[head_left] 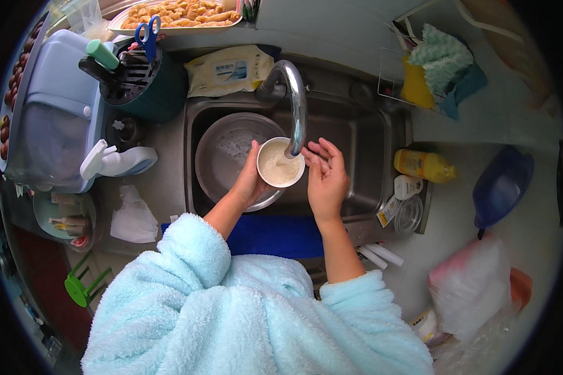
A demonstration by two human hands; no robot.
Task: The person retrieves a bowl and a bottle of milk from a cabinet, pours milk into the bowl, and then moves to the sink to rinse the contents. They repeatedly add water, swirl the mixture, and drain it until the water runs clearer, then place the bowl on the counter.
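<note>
My left hand holds a small white bowl from its left side and underneath. Pale grains, apparently rice, lie in cloudy liquid inside the bowl. The end of the curved chrome faucet is over the bowl, and its tip overlaps the bowl's opening. Just right of the bowl is my right hand, fingers apart and curled, holding nothing. Below the bowl, on the left side of the sink, rests a round metal basin with some foamy liquid in it.
Around the steel sink stand a knife block with scissors, a white spray bottle, a pack of wipes and a yellow bottle. A wire rack with cloths hangs at upper right. A blue mat lies along the front edge.
</note>
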